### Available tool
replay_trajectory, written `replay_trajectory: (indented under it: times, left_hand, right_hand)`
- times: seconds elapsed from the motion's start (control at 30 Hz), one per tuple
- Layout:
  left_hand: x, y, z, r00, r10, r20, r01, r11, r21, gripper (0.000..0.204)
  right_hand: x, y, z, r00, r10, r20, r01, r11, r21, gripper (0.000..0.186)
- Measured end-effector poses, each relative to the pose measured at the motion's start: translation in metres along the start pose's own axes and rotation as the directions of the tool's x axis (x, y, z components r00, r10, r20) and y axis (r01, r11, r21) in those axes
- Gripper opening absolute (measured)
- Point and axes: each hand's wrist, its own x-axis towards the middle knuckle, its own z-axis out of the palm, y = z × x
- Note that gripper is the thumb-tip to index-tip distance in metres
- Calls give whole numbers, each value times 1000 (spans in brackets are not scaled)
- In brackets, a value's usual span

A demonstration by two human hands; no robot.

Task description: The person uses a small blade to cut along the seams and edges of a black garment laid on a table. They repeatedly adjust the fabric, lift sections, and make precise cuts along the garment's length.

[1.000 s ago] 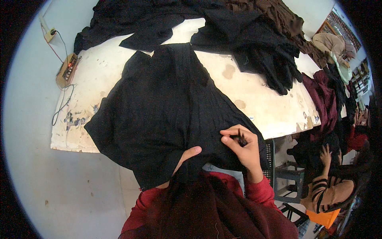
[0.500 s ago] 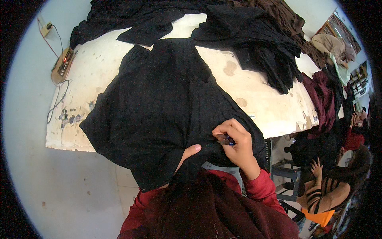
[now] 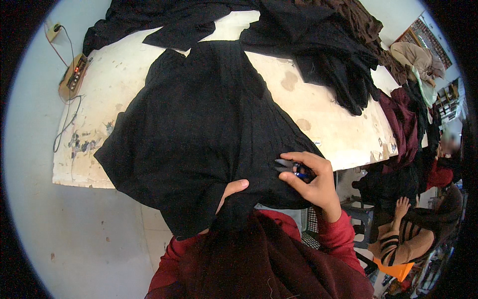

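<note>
A large piece of black fabric (image 3: 179,119) is spread over the near part of the pale, stained table (image 3: 338,139) and hangs over its front edge. My left hand (image 3: 231,190) grips it near that edge, thumb on top and fingers hidden beneath. Just to the right, over the fabric, my right hand (image 3: 311,182) holds small thread snips (image 3: 288,164) with dark blades and blue parts between thumb and fingers.
More black cloth (image 3: 323,50), brown cloth (image 3: 348,15) and maroon cloth (image 3: 401,114) lie behind and right. At left are a corded box (image 3: 73,77) and a wall socket (image 3: 54,32). A co-worker's striped sleeve (image 3: 398,241), another person (image 3: 416,57) and a stool (image 3: 358,217) are at right.
My right hand moved a little left, then back right, and its fingers now sit wider around the snips, showing their blades. My left hand stays on the fabric. The view has shifted slightly.
</note>
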Motion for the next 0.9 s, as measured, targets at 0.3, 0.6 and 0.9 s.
replay_trajectory:
  times: [0.3, 0.6, 0.9]
  left_hand:
    - [0, -1, -3, 999, -9, 33, 11, 998, -67, 78]
    - [-1, 0, -2, 998, -6, 69, 15, 992, -125, 66]
    - [-2, 1, 1, 993, 26, 114, -4, 981, -192, 55]
  right_hand:
    - [10, -6, 0, 991, -122, 45, 124, 991, -41, 21]
    - [12, 0, 1, 984, -172, 43, 173, 984, -30, 15]
    - [21, -9, 1, 980, -199, -4, 198, 970, 142, 39]
